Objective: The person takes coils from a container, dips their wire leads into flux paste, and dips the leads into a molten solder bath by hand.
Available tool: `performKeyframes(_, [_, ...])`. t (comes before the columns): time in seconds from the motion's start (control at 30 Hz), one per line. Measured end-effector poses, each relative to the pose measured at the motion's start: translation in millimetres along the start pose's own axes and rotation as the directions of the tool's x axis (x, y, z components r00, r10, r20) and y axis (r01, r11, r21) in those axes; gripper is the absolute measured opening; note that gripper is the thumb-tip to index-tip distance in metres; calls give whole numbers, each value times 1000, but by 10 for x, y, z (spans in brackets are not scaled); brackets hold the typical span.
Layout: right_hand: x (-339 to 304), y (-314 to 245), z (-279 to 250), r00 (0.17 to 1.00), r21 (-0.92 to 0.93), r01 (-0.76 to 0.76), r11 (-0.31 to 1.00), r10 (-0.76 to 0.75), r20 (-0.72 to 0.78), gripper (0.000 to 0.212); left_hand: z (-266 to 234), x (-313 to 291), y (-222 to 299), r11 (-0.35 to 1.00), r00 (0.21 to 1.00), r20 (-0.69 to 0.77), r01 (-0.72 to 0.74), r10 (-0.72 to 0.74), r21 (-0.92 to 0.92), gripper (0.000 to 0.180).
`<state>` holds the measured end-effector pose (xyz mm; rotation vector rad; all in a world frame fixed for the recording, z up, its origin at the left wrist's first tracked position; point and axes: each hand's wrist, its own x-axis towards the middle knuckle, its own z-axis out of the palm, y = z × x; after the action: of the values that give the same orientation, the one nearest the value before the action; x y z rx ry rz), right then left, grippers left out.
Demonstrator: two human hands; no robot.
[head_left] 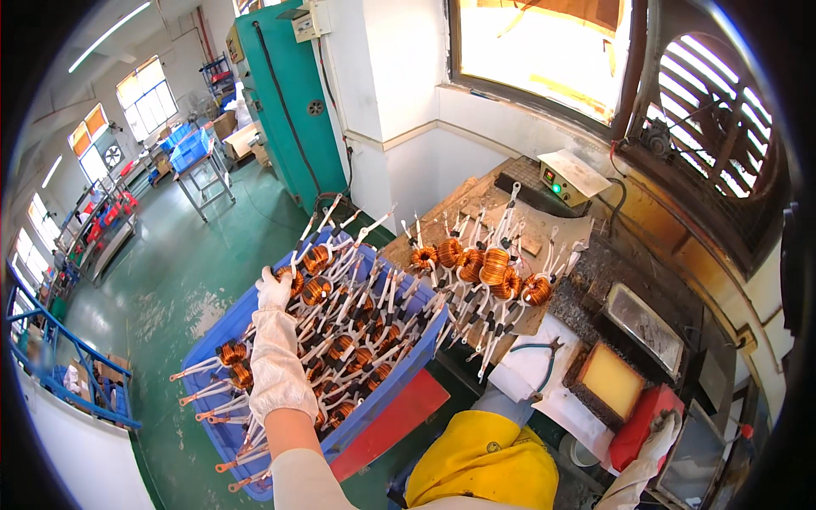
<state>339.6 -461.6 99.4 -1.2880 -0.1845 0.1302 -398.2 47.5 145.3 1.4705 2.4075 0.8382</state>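
Observation:
My left hand [273, 290], in a white glove and a pale sleeve cover, reaches to the far left of a blue plastic crate [393, 408]. Its fingers are closed around the edge of a copper-wound ring coil [293, 280]. Many more such coils [340, 347], with white-sleeved leads ending in metal lugs, fill the crate, some leads sticking out over its rim. My right hand [665, 437] is low at the right, beside a red object [639, 422]; its fingers do not show clearly.
Several coils [495, 266] lie on the wooden bench top [436, 212]. Near them are pliers [548, 364], a square block with a yellowish top [609, 382], a rectangular metal-rimmed tray [646, 327] and a control box [568, 181]. A teal cabinet [285, 102] stands behind the crate.

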Motion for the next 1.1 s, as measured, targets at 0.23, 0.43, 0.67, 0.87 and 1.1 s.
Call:
performKeyframes(0.23, [-70, -37, 114, 994, -88, 33, 996, -41, -100, 23, -22, -4, 70, 987, 994, -44, 93, -100, -133, 46])
performKeyframes(0.43, [-81, -49, 104, 997, -40, 11, 999, -14, -81, 25, 86, -185, 140, 961, 983, -145, 72, -114, -267, 39])
performKeyframes(0.67, [-139, -83, 166, 999, 74, 18, 997, -14, -52, 26, -114, -398, 564, 926, 866, -500, -183, -8, -331, 31])
performKeyframes(0.87, [-555, -225, 648, 999, 71, 27, 997, -28, 16, 24, -684, -962, 1329, 644, 763, -599, -589, 243, -489, 17])
performKeyframes(1.1, [-1797, -358, 1790, 769, -138, -137, 981, 193, 609, 37, -974, -2486, 1934, 220, 494, -394, -795, 775, -565, 29])
